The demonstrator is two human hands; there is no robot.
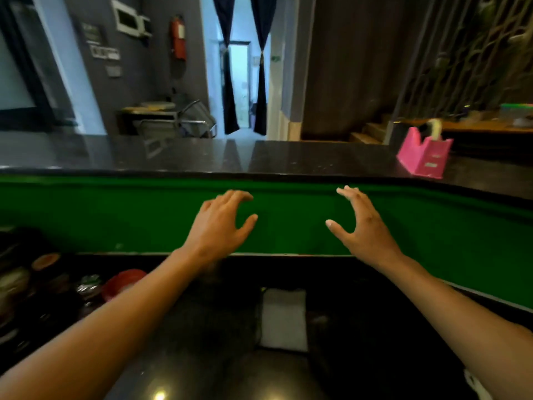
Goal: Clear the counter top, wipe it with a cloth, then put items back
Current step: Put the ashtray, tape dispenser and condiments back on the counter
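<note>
A glossy black counter top [202, 157] runs across the view above a green front panel [288, 232]. A pink tape dispenser [424, 153] stands on the counter at the right. My left hand [222, 223] and my right hand [360, 223] are raised in front of the green panel, below the counter edge. Both have spread, relaxed fingers and hold nothing. On the lower black surface between my forearms lies a folded grey-white cloth [284, 319].
Several jars and a red-lidded container [124, 282] crowd the lower surface at the left. Beyond the counter are a metal chair [184, 119], a curtained doorway [242, 82] and wooden steps [372, 131]. More items sit on a wooden ledge [490, 122] at far right.
</note>
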